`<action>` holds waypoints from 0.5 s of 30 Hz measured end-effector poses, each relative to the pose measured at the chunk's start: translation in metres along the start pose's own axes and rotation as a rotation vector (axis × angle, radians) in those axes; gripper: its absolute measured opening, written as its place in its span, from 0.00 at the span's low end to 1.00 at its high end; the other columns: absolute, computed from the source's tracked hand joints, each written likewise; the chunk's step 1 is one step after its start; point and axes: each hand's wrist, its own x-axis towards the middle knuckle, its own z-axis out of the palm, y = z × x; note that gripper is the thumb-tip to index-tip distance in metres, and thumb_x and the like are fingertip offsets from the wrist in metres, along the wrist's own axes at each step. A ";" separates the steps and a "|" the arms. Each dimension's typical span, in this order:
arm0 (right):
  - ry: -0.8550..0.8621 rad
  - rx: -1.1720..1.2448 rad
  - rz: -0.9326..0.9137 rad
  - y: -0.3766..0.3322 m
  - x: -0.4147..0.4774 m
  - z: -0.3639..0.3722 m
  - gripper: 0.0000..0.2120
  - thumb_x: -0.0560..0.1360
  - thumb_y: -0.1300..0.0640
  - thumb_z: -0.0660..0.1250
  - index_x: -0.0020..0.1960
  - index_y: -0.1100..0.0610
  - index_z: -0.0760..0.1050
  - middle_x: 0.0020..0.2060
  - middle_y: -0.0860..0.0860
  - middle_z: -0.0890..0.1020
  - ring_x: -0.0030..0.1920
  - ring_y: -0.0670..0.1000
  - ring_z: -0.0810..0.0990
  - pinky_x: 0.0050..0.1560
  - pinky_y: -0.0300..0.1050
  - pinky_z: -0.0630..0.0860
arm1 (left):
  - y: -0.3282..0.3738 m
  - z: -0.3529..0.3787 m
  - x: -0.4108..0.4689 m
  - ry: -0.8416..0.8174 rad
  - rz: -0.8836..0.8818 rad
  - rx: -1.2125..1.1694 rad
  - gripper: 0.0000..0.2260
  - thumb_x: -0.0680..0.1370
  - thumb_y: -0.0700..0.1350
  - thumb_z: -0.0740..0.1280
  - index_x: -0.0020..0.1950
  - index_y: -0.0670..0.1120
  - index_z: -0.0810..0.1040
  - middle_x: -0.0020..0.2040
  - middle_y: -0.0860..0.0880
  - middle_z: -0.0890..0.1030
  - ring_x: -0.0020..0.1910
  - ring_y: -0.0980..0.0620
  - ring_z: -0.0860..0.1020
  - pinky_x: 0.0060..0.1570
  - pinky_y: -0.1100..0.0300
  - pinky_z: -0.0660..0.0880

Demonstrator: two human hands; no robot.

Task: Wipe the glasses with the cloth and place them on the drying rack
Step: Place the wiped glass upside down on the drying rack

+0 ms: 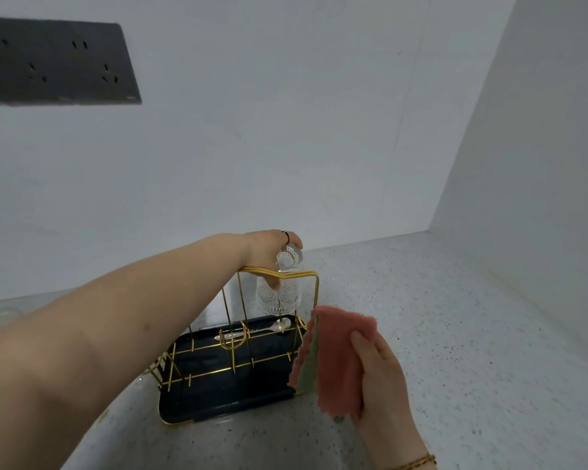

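My left hand (268, 247) reaches over the drying rack (314, 290) and grips the foot of a clear patterned stemmed glass (279, 298). The glass hangs upside down, its bowl below the rack's gold top rail and above the dark tray. My right hand (382, 378) holds a folded pink and green cloth (333, 354) just right of the rack, above the counter. The cloth covers the tray's right edge.
The rack has gold wires over a dark tray (224, 395), and a silver spoon (272, 327) lies in the tray at the back. It stands on a speckled grey counter (455, 334) in a white-walled corner. A dark socket panel (55, 62) is on the wall.
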 end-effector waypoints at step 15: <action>0.002 -0.015 -0.051 -0.007 -0.009 0.003 0.09 0.77 0.62 0.58 0.45 0.54 0.77 0.48 0.58 0.80 0.50 0.59 0.78 0.48 0.54 0.77 | -0.003 0.002 0.001 0.002 0.002 -0.058 0.37 0.71 0.48 0.73 0.74 0.49 0.57 0.74 0.47 0.59 0.73 0.48 0.60 0.71 0.56 0.59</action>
